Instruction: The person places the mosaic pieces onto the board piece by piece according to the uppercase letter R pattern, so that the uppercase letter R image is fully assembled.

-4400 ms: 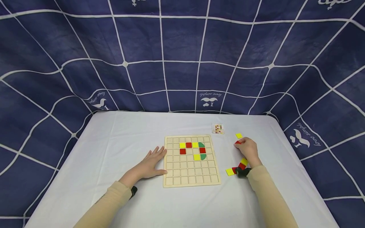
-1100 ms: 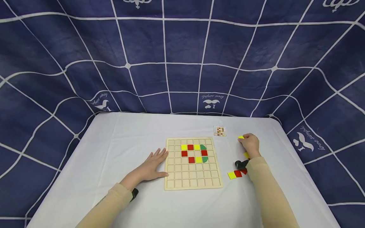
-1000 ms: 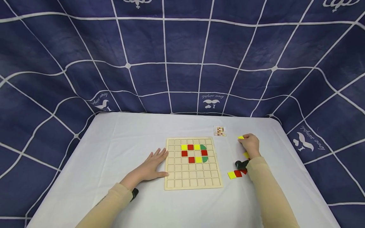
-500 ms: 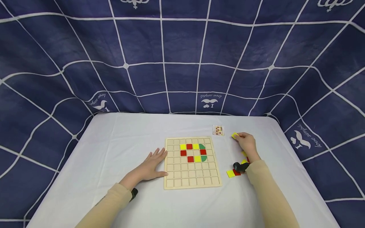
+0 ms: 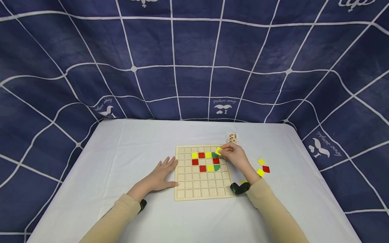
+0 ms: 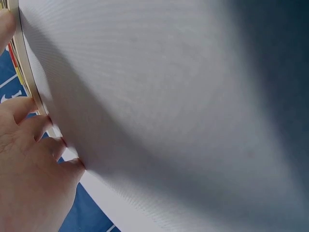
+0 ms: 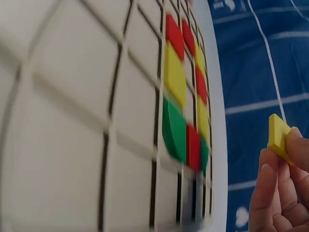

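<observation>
My right hand point(image 5: 236, 156) pinches a yellow square tile point(image 7: 278, 135) between thumb and fingers, above the upper right part of the wooden grid board point(image 5: 200, 193). Red, yellow and green tiles sit in the board's cells; a green rounded tile point(image 5: 216, 167) and a red square tile point(image 5: 202, 168) are among them. The tile in my hand partly covers the upper green piece in the head view. My left hand point(image 5: 159, 175) lies with fingers spread, its fingertips and thumb touching the board's left edge.
Loose yellow tiles point(image 5: 261, 162) and a red tile point(image 5: 266, 169) lie on the white tablecloth point(image 5: 146, 216) right of the board. My right wrist hides part of another yellow tile. A small printed pattern card point(image 5: 232, 137) lies behind the board. A blue checked curtain point(image 5: 194, 81) surrounds the table.
A red tile went into the board's lower row of tiles. My right hand then picked up the far yellow tile and carried it left over the board. My left hand stayed put.
</observation>
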The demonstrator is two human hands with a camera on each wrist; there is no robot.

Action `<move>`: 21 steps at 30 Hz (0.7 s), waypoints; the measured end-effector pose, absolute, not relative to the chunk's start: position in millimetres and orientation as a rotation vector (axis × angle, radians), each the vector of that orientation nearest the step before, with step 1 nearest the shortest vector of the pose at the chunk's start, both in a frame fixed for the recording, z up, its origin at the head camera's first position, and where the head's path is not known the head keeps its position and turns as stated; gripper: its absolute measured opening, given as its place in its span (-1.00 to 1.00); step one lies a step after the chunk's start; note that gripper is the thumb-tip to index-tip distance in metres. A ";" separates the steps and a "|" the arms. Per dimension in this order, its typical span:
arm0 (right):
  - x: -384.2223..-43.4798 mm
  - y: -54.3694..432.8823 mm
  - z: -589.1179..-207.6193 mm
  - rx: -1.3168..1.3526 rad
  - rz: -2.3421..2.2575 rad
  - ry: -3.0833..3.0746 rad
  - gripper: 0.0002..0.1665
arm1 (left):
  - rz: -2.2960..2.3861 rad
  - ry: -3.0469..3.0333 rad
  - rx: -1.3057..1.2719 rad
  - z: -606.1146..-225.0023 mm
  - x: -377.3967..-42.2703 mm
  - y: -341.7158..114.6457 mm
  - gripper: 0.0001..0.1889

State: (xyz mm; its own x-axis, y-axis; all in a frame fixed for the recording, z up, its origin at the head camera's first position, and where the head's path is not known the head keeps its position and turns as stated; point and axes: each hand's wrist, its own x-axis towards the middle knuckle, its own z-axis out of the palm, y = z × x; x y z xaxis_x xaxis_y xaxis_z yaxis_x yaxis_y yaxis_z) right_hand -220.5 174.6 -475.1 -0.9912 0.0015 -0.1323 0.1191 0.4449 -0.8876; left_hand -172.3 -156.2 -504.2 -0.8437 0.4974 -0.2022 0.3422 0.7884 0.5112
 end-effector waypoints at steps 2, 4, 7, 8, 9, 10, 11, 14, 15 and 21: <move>-215.2 160.5 -475.0 0.045 -1.581 2.562 -0.79 | 0.676 2.651 0.641 -504.4 -172.5 -156.5 -0.01; -210.6 147.9 -476.4 -0.004 -1.557 2.553 -0.83 | 0.685 2.649 0.641 -504.6 -172.4 -156.5 -0.01; -205.8 132.6 -480.8 -0.056 -1.513 2.548 -0.87 | 0.681 2.646 0.640 -504.0 -172.0 -156.8 0.00; -204.6 128.5 -482.3 -0.073 -1.506 2.539 -0.87 | 0.674 2.646 0.636 -503.9 -172.0 -157.1 0.00; -203.6 124.8 -484.1 -0.086 -1.487 2.540 -0.87 | 0.674 2.645 0.635 -503.8 -171.9 -157.2 0.00; -202.8 121.2 -485.3 -0.104 -1.470 2.539 -0.87 | 0.673 2.645 0.634 -503.5 -171.8 -157.5 0.00; -201.9 117.8 -486.2 -0.124 -1.442 2.549 -0.88 | 0.672 2.646 0.632 -503.4 -171.8 -157.6 0.00; -200.0 108.8 -488.2 -0.195 -1.364 2.586 -0.88 | 0.669 2.648 0.626 -503.1 -172.0 -157.5 0.00; -199.5 106.3 -488.6 -0.219 -1.338 2.601 -0.89 | 0.675 2.648 0.626 -503.2 -172.1 -157.5 0.00; -198.3 96.5 -490.8 -0.327 -1.213 2.676 -0.93 | 0.687 2.642 0.626 -503.3 -172.5 -156.6 -0.01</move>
State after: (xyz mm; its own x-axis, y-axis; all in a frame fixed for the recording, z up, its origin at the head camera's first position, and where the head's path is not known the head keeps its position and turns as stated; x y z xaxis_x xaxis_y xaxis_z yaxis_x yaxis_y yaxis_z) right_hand -198.3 96.5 -490.8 -0.9587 -0.2739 -0.0768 -0.1227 0.6418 -0.7570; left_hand -172.5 -156.6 -503.3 -0.8455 0.4915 -0.2089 0.3274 0.7861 0.5242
